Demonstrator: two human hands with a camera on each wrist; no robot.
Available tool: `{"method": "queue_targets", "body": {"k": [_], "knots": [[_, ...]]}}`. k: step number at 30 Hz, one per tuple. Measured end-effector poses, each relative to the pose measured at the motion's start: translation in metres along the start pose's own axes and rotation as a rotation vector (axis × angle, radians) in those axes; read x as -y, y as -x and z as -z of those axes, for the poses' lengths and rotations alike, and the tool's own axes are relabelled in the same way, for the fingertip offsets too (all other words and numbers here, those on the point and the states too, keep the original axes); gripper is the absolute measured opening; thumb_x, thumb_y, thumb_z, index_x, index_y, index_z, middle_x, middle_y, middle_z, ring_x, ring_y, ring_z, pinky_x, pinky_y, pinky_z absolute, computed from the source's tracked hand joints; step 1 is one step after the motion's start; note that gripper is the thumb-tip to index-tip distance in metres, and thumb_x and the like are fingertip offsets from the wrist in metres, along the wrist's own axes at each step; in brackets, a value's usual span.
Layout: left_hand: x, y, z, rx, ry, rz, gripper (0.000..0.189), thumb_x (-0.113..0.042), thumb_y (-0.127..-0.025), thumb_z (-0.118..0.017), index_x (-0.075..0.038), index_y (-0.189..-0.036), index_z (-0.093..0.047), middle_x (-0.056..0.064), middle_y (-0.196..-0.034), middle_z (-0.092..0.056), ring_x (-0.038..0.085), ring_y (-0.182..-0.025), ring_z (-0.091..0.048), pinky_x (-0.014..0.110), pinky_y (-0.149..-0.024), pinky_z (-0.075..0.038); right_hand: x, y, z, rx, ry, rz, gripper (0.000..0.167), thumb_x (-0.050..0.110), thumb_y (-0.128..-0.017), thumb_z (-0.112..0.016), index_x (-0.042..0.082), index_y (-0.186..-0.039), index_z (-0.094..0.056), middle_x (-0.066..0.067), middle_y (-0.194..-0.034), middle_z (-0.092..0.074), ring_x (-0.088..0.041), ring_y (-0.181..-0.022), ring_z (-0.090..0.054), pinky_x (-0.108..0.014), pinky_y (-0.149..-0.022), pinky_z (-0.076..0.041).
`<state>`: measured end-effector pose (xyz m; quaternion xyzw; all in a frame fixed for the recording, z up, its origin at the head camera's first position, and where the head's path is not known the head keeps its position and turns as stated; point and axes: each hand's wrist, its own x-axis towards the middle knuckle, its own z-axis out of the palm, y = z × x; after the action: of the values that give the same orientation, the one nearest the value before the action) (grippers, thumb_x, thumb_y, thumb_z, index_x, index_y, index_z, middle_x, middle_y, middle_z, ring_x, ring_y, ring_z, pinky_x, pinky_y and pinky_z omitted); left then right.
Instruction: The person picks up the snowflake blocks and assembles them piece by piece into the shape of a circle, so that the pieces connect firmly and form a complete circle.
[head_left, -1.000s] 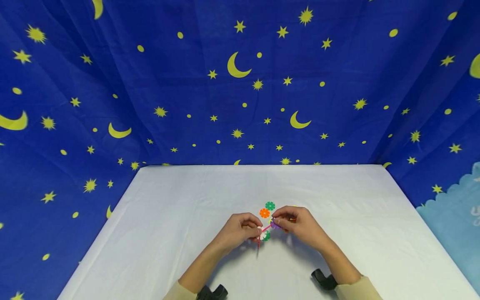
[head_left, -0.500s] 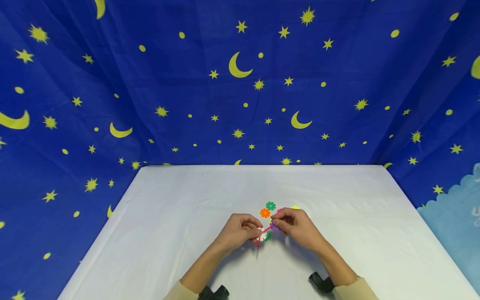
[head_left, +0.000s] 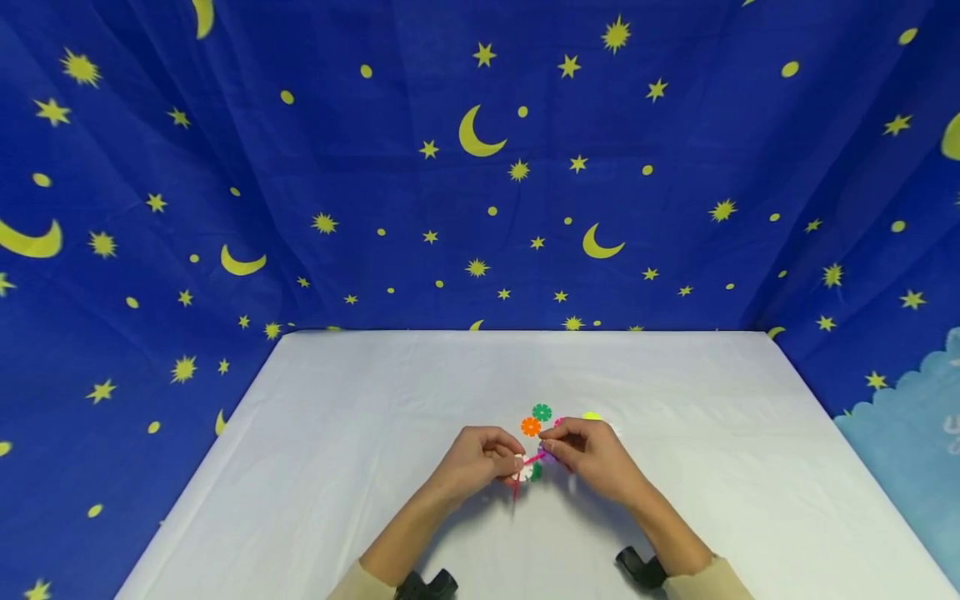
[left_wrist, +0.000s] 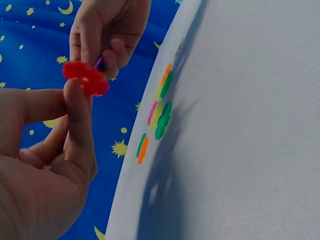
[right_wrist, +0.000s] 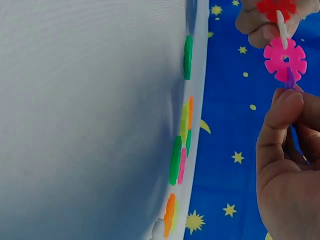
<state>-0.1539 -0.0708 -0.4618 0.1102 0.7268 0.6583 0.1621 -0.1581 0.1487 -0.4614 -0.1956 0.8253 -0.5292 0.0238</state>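
Observation:
Several snowflake discs are slotted together in a short chain between my hands, held up over the table. My left hand [head_left: 476, 458] pinches the white snowflake disc [head_left: 522, 472], with the red snowflake disc [left_wrist: 86, 78] standing crosswise on it. Slotted to the white one is a pink snowflake disc [right_wrist: 285, 59], its face turned to the right wrist camera. At the chain's right end, the thumb and fingertips of my right hand [head_left: 595, 452] pinch a purple snowflake disc [right_wrist: 290, 79], seen edge-on and partly covered by the fingers.
Loose discs lie on the white table [head_left: 360, 417] beyond and below the hands: a green disc [head_left: 542, 412], an orange disc [head_left: 531, 427], a yellow disc [head_left: 592, 415] and others. A blue star-patterned cloth [head_left: 420, 192] hangs behind and at both sides.
My right hand has shifted slightly left and nearer, bringing the purple and pink discs closer to the left hand. Yellow and pink discs behind it show more. The left hand stays nearly still.

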Motion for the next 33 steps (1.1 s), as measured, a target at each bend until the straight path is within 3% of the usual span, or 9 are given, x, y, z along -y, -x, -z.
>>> {"method": "queue_targets", "body": {"k": [6, 14, 22, 33], "knots": [[0.004, -0.003, -0.005, -0.028, 0.027, -0.028, 0.019, -0.01, -0.086, -0.069, 0.003, -0.1, -0.066, 0.008, -0.083, -0.064, 0.015, -0.056, -0.06, 0.03, -0.054, -0.051, 0.0, -0.001, -0.003, -0.074, 0.024, -0.014, 0.017, 0.019, -0.091, -0.067, 0.008, -0.104, -0.072, -0.001, -0.075, -0.059, -0.013, -0.06, -0.054, -0.026, -0.055, -0.047], [0.006, -0.004, -0.01, 0.015, 0.109, 0.026, 0.026, -0.025, -0.09, -0.069, -0.007, -0.109, -0.068, 0.01, -0.095, -0.063, 0.012, -0.054, -0.054, 0.031, -0.048, -0.053, 0.007, -0.001, -0.004, -0.052, -0.013, -0.112, 0.009, 0.02, -0.09, -0.069, 0.011, -0.092, -0.07, -0.012, -0.075, -0.064, -0.017, -0.06, -0.057, -0.029, -0.054, -0.049], [0.009, -0.004, -0.011, 0.061, 0.112, 0.01, 0.028, -0.026, -0.093, -0.065, 0.0, -0.103, -0.07, 0.006, -0.08, -0.062, 0.011, -0.046, -0.051, 0.027, -0.042, -0.05, 0.009, -0.001, -0.006, -0.053, -0.011, -0.024, 0.004, 0.016, -0.09, -0.069, 0.015, -0.09, -0.073, -0.005, -0.075, -0.065, -0.013, -0.06, -0.057, -0.028, -0.056, -0.049], [0.008, -0.004, -0.013, 0.054, 0.151, 0.016, 0.028, -0.019, -0.094, -0.063, 0.008, -0.101, -0.066, 0.005, -0.076, -0.062, 0.01, -0.049, -0.052, 0.027, -0.04, -0.05, 0.009, 0.0, -0.005, -0.064, 0.053, -0.035, 0.011, 0.018, -0.095, -0.063, 0.016, -0.098, -0.073, 0.003, -0.07, -0.062, -0.015, -0.06, -0.057, -0.03, -0.055, -0.05]]}}
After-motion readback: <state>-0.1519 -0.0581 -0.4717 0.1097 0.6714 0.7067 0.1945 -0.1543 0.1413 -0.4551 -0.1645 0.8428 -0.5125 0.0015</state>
